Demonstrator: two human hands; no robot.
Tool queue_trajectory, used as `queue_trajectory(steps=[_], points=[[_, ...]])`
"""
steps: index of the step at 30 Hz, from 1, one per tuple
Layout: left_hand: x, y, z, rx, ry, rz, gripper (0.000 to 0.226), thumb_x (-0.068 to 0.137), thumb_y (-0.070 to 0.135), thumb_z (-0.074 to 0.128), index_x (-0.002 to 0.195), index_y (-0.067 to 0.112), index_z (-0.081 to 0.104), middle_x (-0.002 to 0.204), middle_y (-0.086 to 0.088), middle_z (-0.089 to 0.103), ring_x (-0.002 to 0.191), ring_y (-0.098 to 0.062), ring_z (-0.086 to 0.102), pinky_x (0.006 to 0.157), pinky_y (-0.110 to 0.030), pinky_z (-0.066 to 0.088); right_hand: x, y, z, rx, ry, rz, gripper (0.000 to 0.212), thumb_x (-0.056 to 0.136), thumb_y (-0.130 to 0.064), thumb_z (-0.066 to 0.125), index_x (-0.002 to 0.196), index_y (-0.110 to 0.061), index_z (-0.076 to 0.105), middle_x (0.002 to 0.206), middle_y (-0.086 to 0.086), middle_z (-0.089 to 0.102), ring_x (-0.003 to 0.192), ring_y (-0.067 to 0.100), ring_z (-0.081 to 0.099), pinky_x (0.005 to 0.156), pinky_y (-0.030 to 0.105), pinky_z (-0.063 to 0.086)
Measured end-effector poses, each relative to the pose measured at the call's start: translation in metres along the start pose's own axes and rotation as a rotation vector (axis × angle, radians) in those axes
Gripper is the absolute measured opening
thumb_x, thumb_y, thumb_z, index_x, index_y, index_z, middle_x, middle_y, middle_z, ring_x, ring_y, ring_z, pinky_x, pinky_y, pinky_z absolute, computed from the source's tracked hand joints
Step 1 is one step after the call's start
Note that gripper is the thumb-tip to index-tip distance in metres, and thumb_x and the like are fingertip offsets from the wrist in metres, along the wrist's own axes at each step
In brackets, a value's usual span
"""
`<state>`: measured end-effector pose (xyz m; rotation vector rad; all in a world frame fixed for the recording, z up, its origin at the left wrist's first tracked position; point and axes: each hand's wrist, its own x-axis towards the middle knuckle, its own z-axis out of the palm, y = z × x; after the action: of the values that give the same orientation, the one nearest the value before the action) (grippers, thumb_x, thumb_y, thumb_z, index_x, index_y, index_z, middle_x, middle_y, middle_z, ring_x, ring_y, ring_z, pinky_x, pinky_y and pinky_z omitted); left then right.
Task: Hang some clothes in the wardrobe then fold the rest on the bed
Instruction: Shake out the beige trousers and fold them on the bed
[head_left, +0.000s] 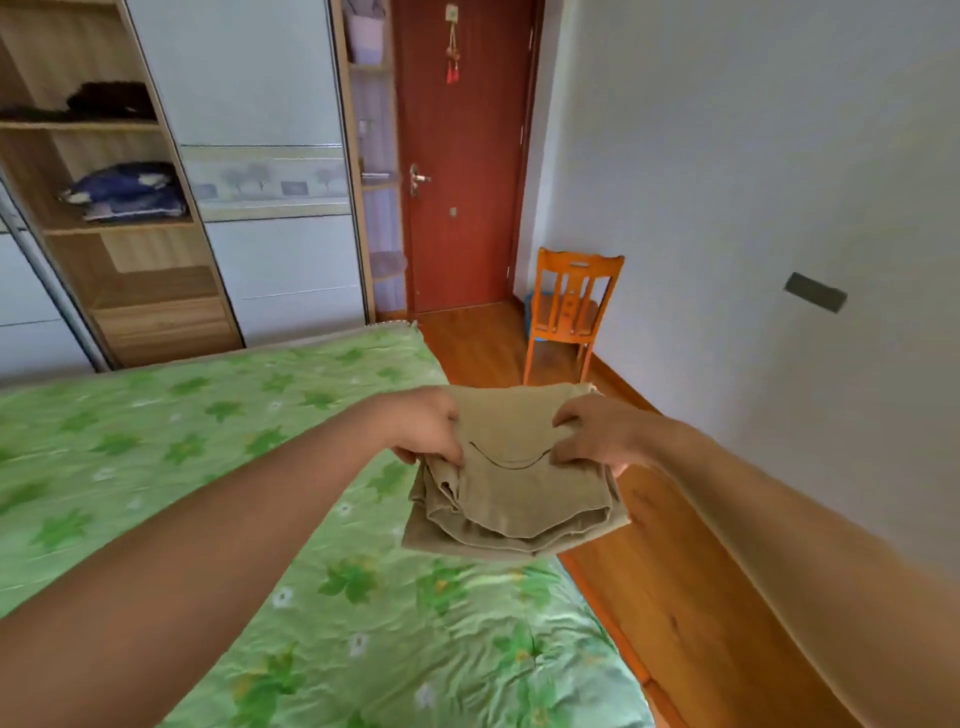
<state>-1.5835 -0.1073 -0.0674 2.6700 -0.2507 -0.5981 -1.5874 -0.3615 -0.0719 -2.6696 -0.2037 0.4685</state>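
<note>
A folded khaki garment (514, 488) with a curved dark seam on top is held in the air over the right edge of the bed (208, 467). My left hand (423, 428) grips its left side, fingers curled over the folded layers. On the other side, my right hand (597, 434) pinches the cloth. The bed has a green floral cover. The wardrobe (145, 249) stands beyond the bed at the left, with open wooden shelves and pale sliding doors.
Folded dark and blue textiles lie on the wardrobe shelves (122, 192). A red-brown door (462, 156) is shut at the back. An orange wooden chair (569, 312) stands against the right wall on the wood floor (675, 571) beside the bed.
</note>
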Motion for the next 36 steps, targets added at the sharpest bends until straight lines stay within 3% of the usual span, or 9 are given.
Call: queue_trajectory(steps=[6, 10, 14, 21, 27, 29, 31, 34, 36], points=[[0.02, 0.116, 0.004, 0.052, -0.028, 0.171, 0.055, 0.082, 0.032, 0.08, 0.131, 0.02, 0.06, 0.111, -0.001, 0.062, 0.089, -0.014, 0.063, 0.054, -0.024, 0.051, -0.07, 0.081, -0.056, 0.185, 0.08, 0.169, 0.053, 0.085, -0.039, 0.076, 0.131, -0.025, 0.055, 0.114, -0.006, 0.054, 0.092, 0.016, 0.063, 0.061, 0.024, 0.058], [0.047, 0.195, 0.017, 0.062, -0.053, 0.243, 0.075, 0.082, 0.032, 0.081, 0.147, 0.019, 0.047, 0.118, 0.002, 0.052, 0.103, -0.018, 0.058, 0.059, -0.024, 0.05, -0.101, 0.145, -0.089, 0.158, 0.156, 0.239, 0.053, 0.087, -0.044, 0.074, 0.133, -0.027, 0.054, 0.119, -0.005, 0.055, 0.092, 0.011, 0.059, 0.059, 0.016, 0.048], [0.084, 0.28, 0.038, 0.057, -0.083, 0.309, 0.074, 0.083, 0.03, 0.08, 0.148, 0.021, 0.046, 0.113, 0.004, 0.051, 0.095, -0.013, 0.058, 0.057, -0.023, 0.051, -0.12, 0.222, -0.124, 0.225, 0.2, 0.336, 0.055, 0.086, -0.039, 0.076, 0.134, -0.026, 0.055, 0.116, -0.006, 0.052, 0.092, 0.013, 0.059, 0.051, 0.016, 0.05], [0.16, 0.411, 0.072, 0.07, -0.109, 0.347, 0.079, 0.084, 0.028, 0.08, 0.152, 0.02, 0.042, 0.128, -0.003, 0.05, 0.106, -0.02, 0.058, 0.071, -0.028, 0.06, -0.121, 0.353, -0.185, 0.258, 0.214, 0.426, 0.061, 0.083, -0.037, 0.076, 0.139, -0.025, 0.053, 0.113, -0.006, 0.052, 0.09, 0.014, 0.062, 0.051, 0.018, 0.053], [0.23, 0.472, 0.078, 0.014, -0.127, 0.313, 0.082, 0.082, 0.028, 0.083, 0.152, 0.02, 0.041, 0.128, 0.0, 0.049, 0.097, -0.013, 0.057, 0.061, -0.023, 0.056, -0.09, 0.42, -0.242, 0.159, 0.194, 0.412, 0.06, 0.081, -0.04, 0.073, 0.136, -0.026, 0.053, 0.107, -0.002, 0.06, 0.088, 0.018, 0.067, 0.065, 0.031, 0.062], [0.252, 0.485, 0.074, 0.012, -0.125, 0.301, 0.081, 0.082, 0.028, 0.083, 0.152, 0.019, 0.042, 0.126, 0.001, 0.049, 0.093, -0.01, 0.056, 0.058, -0.021, 0.054, -0.073, 0.436, -0.255, 0.12, 0.184, 0.387, 0.062, 0.082, -0.041, 0.072, 0.138, -0.027, 0.051, 0.105, -0.003, 0.059, 0.083, 0.016, 0.066, 0.058, 0.027, 0.058], [0.272, 0.495, 0.068, 0.013, -0.128, 0.28, 0.077, 0.083, 0.027, 0.082, 0.149, 0.018, 0.045, 0.123, 0.002, 0.051, 0.093, -0.009, 0.057, 0.06, -0.022, 0.055, -0.055, 0.449, -0.266, 0.107, 0.18, 0.359, 0.062, 0.084, -0.042, 0.072, 0.14, -0.025, 0.05, 0.106, -0.003, 0.057, 0.083, 0.016, 0.064, 0.056, 0.026, 0.055], [0.301, 0.506, 0.059, 0.036, -0.134, 0.239, 0.068, 0.083, 0.028, 0.081, 0.143, 0.017, 0.051, 0.119, 0.002, 0.055, 0.097, -0.013, 0.061, 0.064, -0.026, 0.058, -0.025, 0.466, -0.281, 0.116, 0.16, 0.33, 0.058, 0.084, -0.039, 0.072, 0.136, -0.022, 0.052, 0.111, 0.001, 0.059, 0.092, 0.021, 0.065, 0.07, 0.035, 0.06], [0.325, 0.511, 0.051, 0.051, -0.126, 0.221, 0.069, 0.083, 0.03, 0.081, 0.143, 0.018, 0.051, 0.116, 0.001, 0.056, 0.097, -0.017, 0.064, 0.068, -0.028, 0.061, -0.002, 0.478, -0.295, 0.119, 0.152, 0.318, 0.053, 0.084, -0.039, 0.072, 0.131, -0.02, 0.055, 0.118, 0.005, 0.059, 0.094, 0.022, 0.065, 0.071, 0.035, 0.06]])
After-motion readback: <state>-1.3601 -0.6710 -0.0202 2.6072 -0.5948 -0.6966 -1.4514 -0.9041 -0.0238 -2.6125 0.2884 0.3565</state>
